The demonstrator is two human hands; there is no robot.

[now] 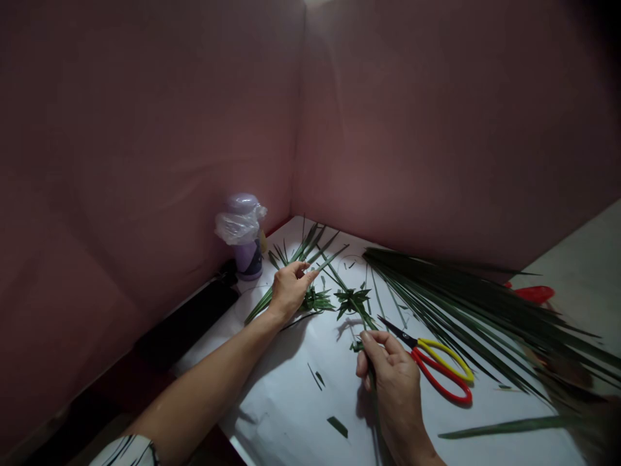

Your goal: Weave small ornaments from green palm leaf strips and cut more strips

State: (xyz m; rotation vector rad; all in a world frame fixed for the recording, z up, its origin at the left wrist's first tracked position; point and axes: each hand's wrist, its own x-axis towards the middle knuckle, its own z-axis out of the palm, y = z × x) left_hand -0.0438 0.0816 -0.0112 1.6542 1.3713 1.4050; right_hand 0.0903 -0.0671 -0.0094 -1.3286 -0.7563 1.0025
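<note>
My left hand (290,288) reaches forward over a bunch of green leaf strips (301,254) near the back of the white sheet (291,395); its fingers curl round one strip. My right hand (394,382) is closed in a pinch on a thin green stem (372,380). That stem carries a woven star-shaped leaf flower (353,301) at its far end. A second woven leaf flower (316,300) lies just right of my left hand. Red and yellow scissors (439,366) lie on the sheet, right beside my right hand.
A large pile of long dark palm leaves (485,310) fans across the right side. A purple bottle with a plastic bag over its top (245,236) stands in the back corner. Pink walls close in on two sides. Small leaf offcuts (337,426) dot the sheet. A red object (533,294) shows behind the leaves.
</note>
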